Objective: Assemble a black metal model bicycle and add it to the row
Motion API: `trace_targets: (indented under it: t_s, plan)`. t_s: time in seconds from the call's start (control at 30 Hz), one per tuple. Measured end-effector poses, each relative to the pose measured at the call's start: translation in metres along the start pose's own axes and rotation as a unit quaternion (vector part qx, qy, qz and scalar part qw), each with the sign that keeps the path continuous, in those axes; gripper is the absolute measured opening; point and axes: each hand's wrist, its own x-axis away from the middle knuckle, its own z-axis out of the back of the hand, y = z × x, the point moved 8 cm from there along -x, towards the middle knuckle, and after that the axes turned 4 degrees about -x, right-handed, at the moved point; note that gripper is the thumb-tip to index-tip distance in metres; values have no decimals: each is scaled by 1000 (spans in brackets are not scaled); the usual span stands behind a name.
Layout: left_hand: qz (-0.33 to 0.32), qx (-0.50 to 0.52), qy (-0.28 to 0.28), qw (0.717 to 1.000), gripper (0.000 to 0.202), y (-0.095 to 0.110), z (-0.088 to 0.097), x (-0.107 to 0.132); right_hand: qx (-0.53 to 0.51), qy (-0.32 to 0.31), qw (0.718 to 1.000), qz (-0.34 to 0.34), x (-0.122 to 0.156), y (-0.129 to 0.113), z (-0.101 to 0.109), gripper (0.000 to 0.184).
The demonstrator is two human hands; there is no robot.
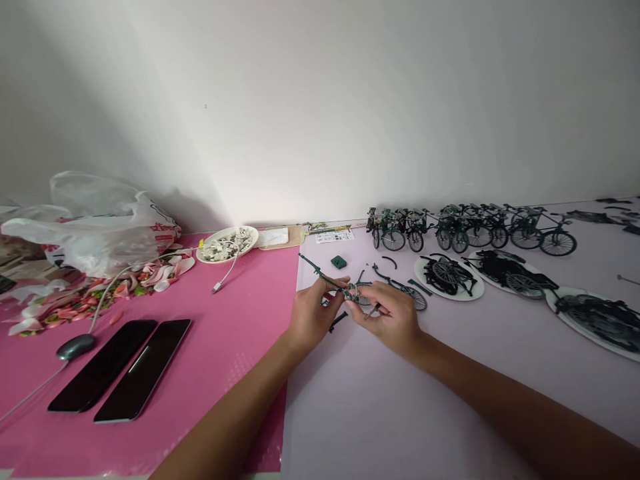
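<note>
My left hand [314,312] is closed on a dark green model bicycle part [320,272], a long thin bar slanting up and to the left. At the bar's lower end, the fingertips of my right hand [393,315] pinch a small piece that they partly hide. A short thin rod [371,312] also sticks out from the curled fingers of that hand. Just behind both hands lie a loose wheel [417,298], a curved mudguard-like strip [389,261] and a small green block [339,262]. A short dark bar [339,323] rests below my fingers.
Several assembled model bicycles [543,231] stand along the wall. White plates [479,291] of black parts are at right. On the pink sheet [240,400] lie two phones [145,373], a cable [105,293], a plate of pale pieces [204,252], petals [165,275] and a plastic bag [110,233].
</note>
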Motion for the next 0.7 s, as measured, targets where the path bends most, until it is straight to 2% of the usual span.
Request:
trace_targets:
  t_s: [0.47,0.7]
  plan:
    - [40,9,-34,999,9,-2,-2,-2,8,-4,1000,-10,-1,2,-1,4]
    - [52,12,-49,997,6,-3,-3,-2,-2,1,1000,7,-2,-1,0,11]
